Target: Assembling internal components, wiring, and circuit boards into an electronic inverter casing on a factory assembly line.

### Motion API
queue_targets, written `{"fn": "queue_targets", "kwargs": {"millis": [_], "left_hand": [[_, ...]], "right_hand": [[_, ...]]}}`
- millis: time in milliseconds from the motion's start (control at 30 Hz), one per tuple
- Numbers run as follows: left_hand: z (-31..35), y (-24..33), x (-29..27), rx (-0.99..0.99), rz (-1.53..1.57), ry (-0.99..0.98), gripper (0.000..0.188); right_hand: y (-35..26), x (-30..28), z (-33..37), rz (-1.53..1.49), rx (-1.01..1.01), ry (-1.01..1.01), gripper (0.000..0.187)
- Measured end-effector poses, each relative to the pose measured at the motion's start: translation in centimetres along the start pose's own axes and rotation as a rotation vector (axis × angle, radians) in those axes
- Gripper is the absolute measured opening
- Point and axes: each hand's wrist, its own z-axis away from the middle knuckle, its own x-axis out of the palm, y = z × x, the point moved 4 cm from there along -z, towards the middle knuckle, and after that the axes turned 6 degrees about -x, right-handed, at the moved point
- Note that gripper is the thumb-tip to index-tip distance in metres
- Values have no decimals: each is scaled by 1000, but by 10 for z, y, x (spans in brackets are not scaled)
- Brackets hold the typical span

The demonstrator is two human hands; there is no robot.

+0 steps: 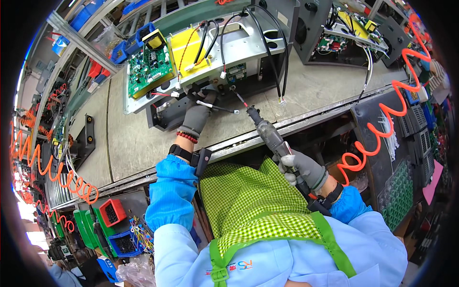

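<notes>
A metal chassis (167, 117) with a light panel stands on the bench before me. The panel carries a green circuit board (149, 69), a yellow sheet (187, 47) and several black cables (260, 36). My left hand (197, 115), in a grey glove, reaches in at the panel's front edge. Its fingers look curled, but they are partly hidden, and so is whatever is in them. Across it lies a short black cable (222, 109) with a metal end. My right hand (306, 168), gloved too, is wrapped around a power screwdriver (271, 136). The bit points up and left at the chassis's front opening.
Another dark chassis (330, 43) stands at the back right. Orange coiled hoses (368, 143) hang at both sides. Red (112, 213) and blue bins (125, 243) of small dark parts sit at lower left. A dark bracket (87, 138) rests on the bench's left part.
</notes>
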Motion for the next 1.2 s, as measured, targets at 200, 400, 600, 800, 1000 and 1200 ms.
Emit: {"fn": "queue_targets", "kwargs": {"millis": [200,400,600,800,1000,1200], "left_hand": [[-4,-6,11,111,-365,52,27],[-5,-18,16,333,-415,245,35],[-10,-15,31,275,270,268,32],[-23,-23,37,100,654,185,30],[-20,-20,37,62,752,243,25],[-24,-14,42,19,768,351,25]], "right_hand": [[-4,1,4,-33,16,33,42],[-7,2,-3,-46,18,31,47],[-16,4,0,-200,84,-4,46],[-17,4,-3,-171,56,26,44],[-9,3,-12,-112,23,24,43],[5,19,-19,-124,26,63,46]]}}
